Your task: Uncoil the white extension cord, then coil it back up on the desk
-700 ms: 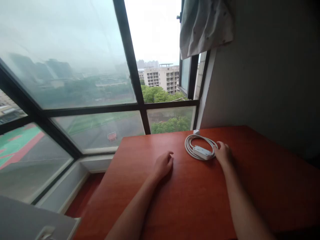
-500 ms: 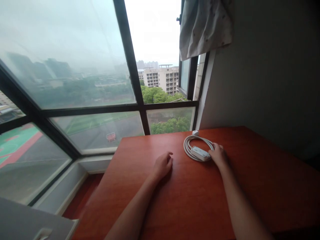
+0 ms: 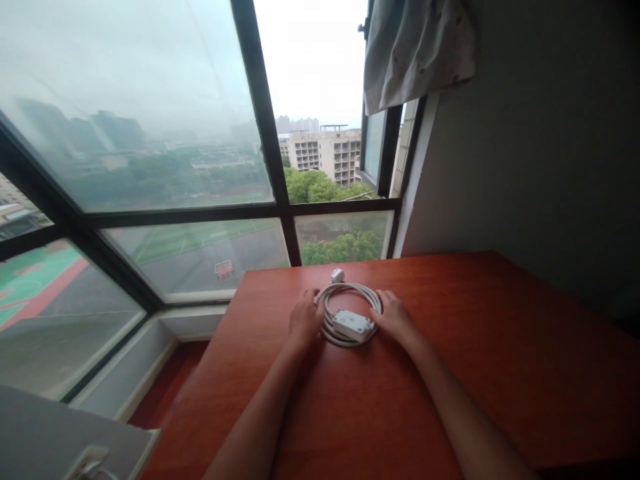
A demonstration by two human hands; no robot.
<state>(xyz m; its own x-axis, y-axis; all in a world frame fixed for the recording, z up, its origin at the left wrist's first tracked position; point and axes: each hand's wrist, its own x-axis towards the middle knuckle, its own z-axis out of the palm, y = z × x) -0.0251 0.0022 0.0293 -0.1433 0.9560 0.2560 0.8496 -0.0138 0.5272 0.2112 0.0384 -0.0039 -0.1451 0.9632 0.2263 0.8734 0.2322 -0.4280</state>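
Observation:
A white power strip (image 3: 352, 325) lies on the reddish-brown wooden table, its cord (image 3: 373, 293) wound in a round coil around and under the socket block. The white plug (image 3: 337, 275) sits at the far side of the coil. My left hand (image 3: 305, 317) is curled onto the coil's left edge, thumb on the near side. On the opposite edge, my right hand (image 3: 395, 318) grips the cord beside the right end of the block. Parts of the cord are hidden under the fingers.
The table (image 3: 240, 360) reaches up to a dark-framed window (image 3: 285, 209), with one pane open at the right. A pale curtain (image 3: 417, 60) hangs at the upper right, before a dark wall (image 3: 530, 147). A white piece of furniture (image 3: 45, 433) stands at lower left.
The power strip with its coiled cord has moved left and a little nearer, along with my right hand. My left hand has shifted slightly left and now holds the coil's left edge.

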